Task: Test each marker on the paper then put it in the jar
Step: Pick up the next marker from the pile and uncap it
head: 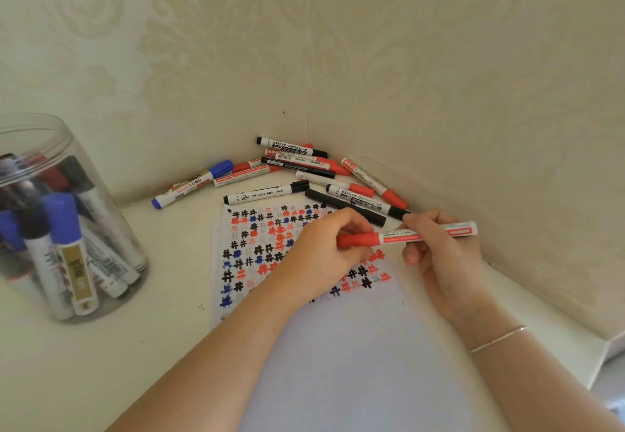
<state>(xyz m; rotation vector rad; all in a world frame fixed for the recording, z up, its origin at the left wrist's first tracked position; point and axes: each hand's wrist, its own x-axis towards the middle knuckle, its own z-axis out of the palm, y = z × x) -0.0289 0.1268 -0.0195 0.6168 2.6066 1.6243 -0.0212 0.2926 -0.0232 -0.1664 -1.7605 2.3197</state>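
A red marker (406,235) is held level above the paper (338,347): its cap is gripped by the left hand (321,256), its barrel pinched by the right hand (439,256). The cap is best pulled straight off. The jar (67,222) stands far left.

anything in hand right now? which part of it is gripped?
One red marker, held by both hands: left hand grips the red cap end, right hand pinches the white barrel.
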